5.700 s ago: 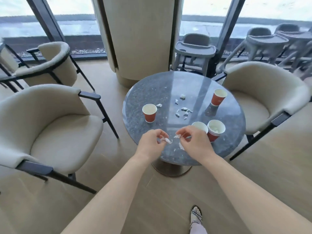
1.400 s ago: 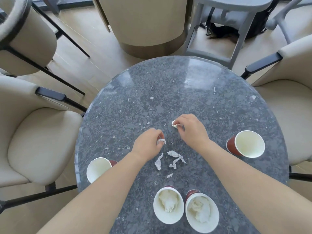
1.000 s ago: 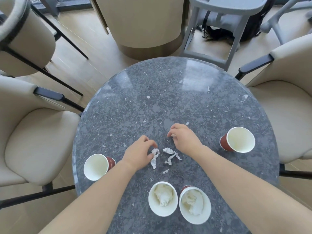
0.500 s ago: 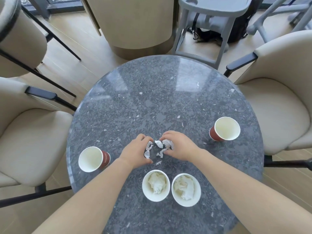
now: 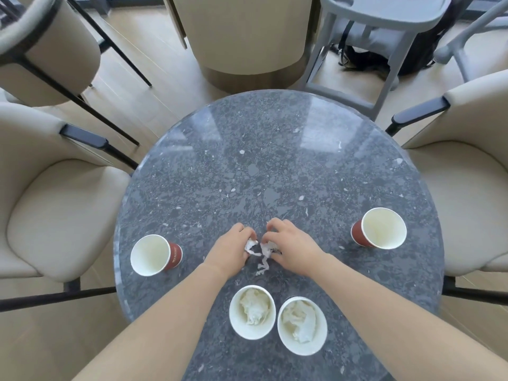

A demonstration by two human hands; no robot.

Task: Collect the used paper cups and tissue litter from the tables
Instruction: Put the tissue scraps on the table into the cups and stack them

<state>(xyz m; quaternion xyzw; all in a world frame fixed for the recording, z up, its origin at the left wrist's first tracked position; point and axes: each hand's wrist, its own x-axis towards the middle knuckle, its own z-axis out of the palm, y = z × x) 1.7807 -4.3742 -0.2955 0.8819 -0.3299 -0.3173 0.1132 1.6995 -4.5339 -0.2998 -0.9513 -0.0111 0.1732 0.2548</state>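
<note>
Nearest, two tissue-stuffed paper cups [image 5: 252, 312] are standing on the round grey speckled stone table [image 5: 275, 160]. Beyond, the left hand [image 5: 231, 250] and right hand [image 5: 292, 247] are pinching crumpled white tissue scraps [image 5: 262, 250] with curled fingers, mid-table, two empty red paper cups [image 5: 154, 255] flanking.

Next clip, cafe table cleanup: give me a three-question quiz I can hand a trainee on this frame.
1. How many paper cups stand on the table?
2. True or false: the left hand and right hand each grip a cup.
3. Which cups hold crumpled tissue? A the two nearest the person; B the left one; C the right one.
Key: 1 four; 2 false, they gather tissue scraps; 3 A.
</note>
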